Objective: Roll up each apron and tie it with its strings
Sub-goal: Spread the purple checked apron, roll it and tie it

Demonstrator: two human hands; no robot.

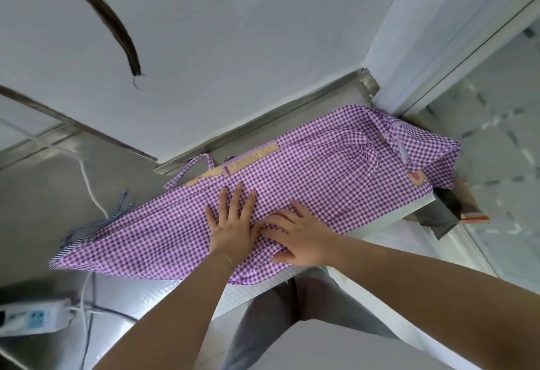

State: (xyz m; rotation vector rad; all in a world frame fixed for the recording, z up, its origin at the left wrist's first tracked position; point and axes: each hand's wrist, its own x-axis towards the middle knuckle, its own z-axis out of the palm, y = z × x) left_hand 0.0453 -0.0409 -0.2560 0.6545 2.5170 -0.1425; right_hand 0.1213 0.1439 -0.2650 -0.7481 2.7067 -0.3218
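Head view looks down on a purple-and-white checked apron (315, 171) spread flat along a steel counter (163, 288), one end reaching the far right corner by the white wall (204, 48), the other end toward the left. Both hands lie on the cloth near its front edge, side by side and almost touching. The left hand (230, 223) rests palm down with fingers straight and spread, pressing the fabric. The right hand (298, 232) lies flat beside it, fingers extended leftward over a small ridge of bunched cloth, the thumb at the counter's edge; neither hand grips anything. A checked apron string (190, 169) loops on the counter behind the apron, near a tan patch with a ruler print (252, 158). A blue-striped cloth (87, 229) pokes out from under the apron's left end, its strips fanning upward. A white power strip (35, 318) sits at the lower left with a white cable (90, 191) running up across the steel. A dark strand of hair (117, 25) hangs in at the upper left.
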